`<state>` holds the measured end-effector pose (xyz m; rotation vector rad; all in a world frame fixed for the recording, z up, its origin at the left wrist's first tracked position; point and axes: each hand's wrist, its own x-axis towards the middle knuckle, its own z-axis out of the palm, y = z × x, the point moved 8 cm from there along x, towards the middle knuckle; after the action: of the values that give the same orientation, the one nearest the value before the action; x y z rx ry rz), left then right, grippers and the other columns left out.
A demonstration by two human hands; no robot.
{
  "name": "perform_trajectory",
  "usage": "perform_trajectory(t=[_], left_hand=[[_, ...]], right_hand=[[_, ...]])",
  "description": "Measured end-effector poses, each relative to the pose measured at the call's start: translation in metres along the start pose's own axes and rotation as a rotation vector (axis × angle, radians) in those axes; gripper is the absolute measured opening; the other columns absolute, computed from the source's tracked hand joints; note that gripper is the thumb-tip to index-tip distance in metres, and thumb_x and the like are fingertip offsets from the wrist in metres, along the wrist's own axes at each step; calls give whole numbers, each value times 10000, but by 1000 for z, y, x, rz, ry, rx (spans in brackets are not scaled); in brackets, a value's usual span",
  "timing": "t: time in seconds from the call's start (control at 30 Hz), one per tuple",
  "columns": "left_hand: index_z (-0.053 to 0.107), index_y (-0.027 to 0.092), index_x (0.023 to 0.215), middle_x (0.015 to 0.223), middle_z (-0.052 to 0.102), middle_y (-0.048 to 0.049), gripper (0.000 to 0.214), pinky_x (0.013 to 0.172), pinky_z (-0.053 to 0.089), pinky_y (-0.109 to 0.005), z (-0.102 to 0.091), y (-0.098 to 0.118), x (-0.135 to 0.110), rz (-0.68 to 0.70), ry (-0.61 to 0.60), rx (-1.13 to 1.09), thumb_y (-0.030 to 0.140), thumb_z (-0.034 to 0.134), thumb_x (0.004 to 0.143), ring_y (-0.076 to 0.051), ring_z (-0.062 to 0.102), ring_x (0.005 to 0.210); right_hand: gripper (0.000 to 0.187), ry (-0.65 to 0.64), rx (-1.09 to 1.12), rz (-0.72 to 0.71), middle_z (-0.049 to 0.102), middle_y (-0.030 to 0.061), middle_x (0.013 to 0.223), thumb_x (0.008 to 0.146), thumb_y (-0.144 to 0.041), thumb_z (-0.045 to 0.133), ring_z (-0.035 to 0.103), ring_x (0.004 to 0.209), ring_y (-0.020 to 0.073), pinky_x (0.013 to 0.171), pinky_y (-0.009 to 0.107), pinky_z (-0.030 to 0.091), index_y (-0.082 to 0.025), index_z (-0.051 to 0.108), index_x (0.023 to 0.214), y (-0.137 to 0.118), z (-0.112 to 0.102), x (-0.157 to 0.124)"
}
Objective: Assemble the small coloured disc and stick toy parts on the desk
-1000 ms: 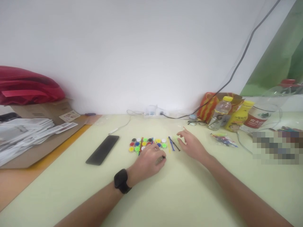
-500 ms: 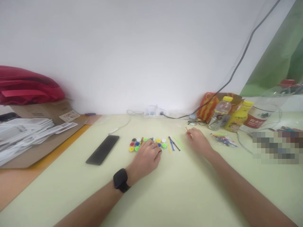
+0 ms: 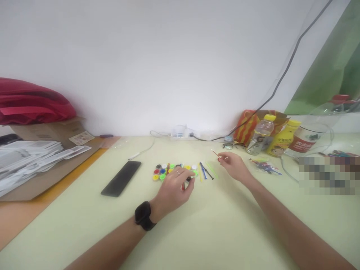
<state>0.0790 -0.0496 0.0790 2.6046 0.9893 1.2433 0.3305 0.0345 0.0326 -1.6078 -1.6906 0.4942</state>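
Observation:
My left hand [image 3: 176,187], with a black watch on the wrist, hovers over the near edge of a cluster of small coloured caps [image 3: 163,171] and pinches a small dark cap at its fingertips. Its fingers are curled. My right hand [image 3: 233,165] is raised a little to the right, pinching a thin red stick [image 3: 216,153] between thumb and forefinger. Several thin coloured sticks [image 3: 206,170], blue, black, yellow and green, lie on the pale green table [image 3: 213,225] between the two hands.
A black phone [image 3: 121,178] lies left of the caps. Bottles [image 3: 263,135], a striped bag and glasses [image 3: 233,145] stand at the back right. Papers and a cardboard box [image 3: 42,153] fill the left side. A power strip [image 3: 181,135] sits against the wall.
My right hand went from lying open beside the sticks to pinching a thin red stick and lifting it. My left hand pulled back slightly from the caps with a dark cap at its fingertips.

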Motion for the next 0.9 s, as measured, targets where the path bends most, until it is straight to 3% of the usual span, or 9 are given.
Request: perform_trajectory(t=[0.13,0.23,0.3,0.43,0.6,0.7,0.8,0.9], left_hand=[[607,250,1267,1226,691,-66,285,1027,499,-393,-2,-4,-1,-63,32,-33,205,603,985,-226,631,1161],[581,256,1309,1293,667,-70,316,1070,474,-400,0,-4,0,-75,3,-68,225,602,995,-232,607,1222],[587,249,1280,1215,680,-67,275,1008,496,-384,3,-3,0,-77,-45,-102,224,581,1007,-222,627,1148],[587,254,1287,1045,673,-50,280,842,511,-348,8,-1,-1,-89,-115,-132,225,570,1008,-198,629,948],[621,242,1186,1052,663,-54,205,845,495,-335,13,6,-3,-27,-153,-183,181,550,1004,-185,611,938],[622,227,1098,965,650,-46,129,790,488,-319,13,8,-4,-13,-159,-193,188,561,992,-177,603,870],[581,214,991,854,618,-22,25,744,480,-309,13,8,-6,-37,-182,-179,202,577,969,-167,595,793],[529,213,875,821,618,-14,101,698,474,-302,15,8,-8,-54,-222,-136,224,599,946,-166,597,758]], right_hand=[[232,-259,638,-20,701,62,1000,907,-390,699,700,887,209,859,368,546,-196,672,1032,-52,25,-26],[267,-452,868,-59,673,47,970,883,-414,758,675,911,200,891,383,544,-199,643,994,-88,46,-50],[274,-532,920,-73,664,39,942,906,-436,740,665,879,190,871,389,547,-203,615,980,-101,56,-61],[257,-597,889,-110,669,32,900,953,-436,685,658,805,177,797,360,527,-209,571,989,-106,63,-68],[145,-645,843,-131,654,16,866,967,-326,635,643,816,172,809,340,500,-209,549,977,-104,63,-69],[49,-681,795,-154,622,0,859,940,-230,577,587,766,147,732,292,473,-211,537,961,-107,66,-73],[115,-581,597,-169,589,-2,869,927,-193,480,546,770,149,704,275,443,-208,577,986,-100,60,-67],[268,-378,346,-145,626,20,906,960,-244,421,576,811,181,741,298,451,-213,628,1127,-75,43,-48]])
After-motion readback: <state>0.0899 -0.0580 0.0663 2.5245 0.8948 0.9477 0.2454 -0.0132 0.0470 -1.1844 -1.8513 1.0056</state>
